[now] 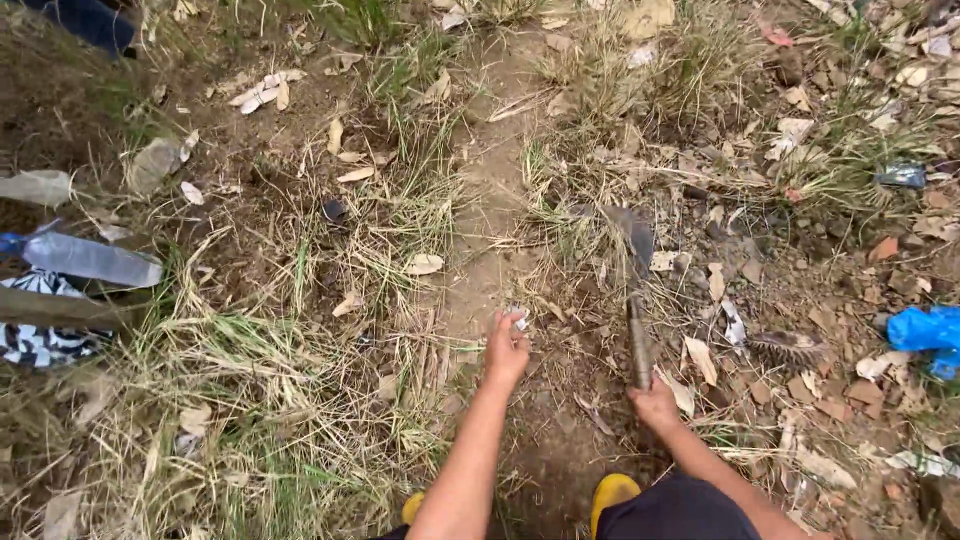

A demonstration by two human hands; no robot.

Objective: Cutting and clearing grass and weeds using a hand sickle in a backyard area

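My right hand [655, 403] grips the lower end of a short wooden handle [638, 340] of a digging tool. Its dark metal blade [633, 236] rests on the ground among dry grass ahead. My left hand [506, 350] reaches down to the bare dirt path and pinches a small pale scrap [519, 319] lying there. Both arms stretch forward from the bottom of the view. Yellow shoe tips [610, 492] show below them.
A clear plastic bottle [88, 259] and a black-and-white patterned cloth [40, 340] lie at the left. A blue plastic bag [925, 330] sits at the right edge, a feather [785, 348] nearer. Dry leaves, grass tufts and litter cover the soil.
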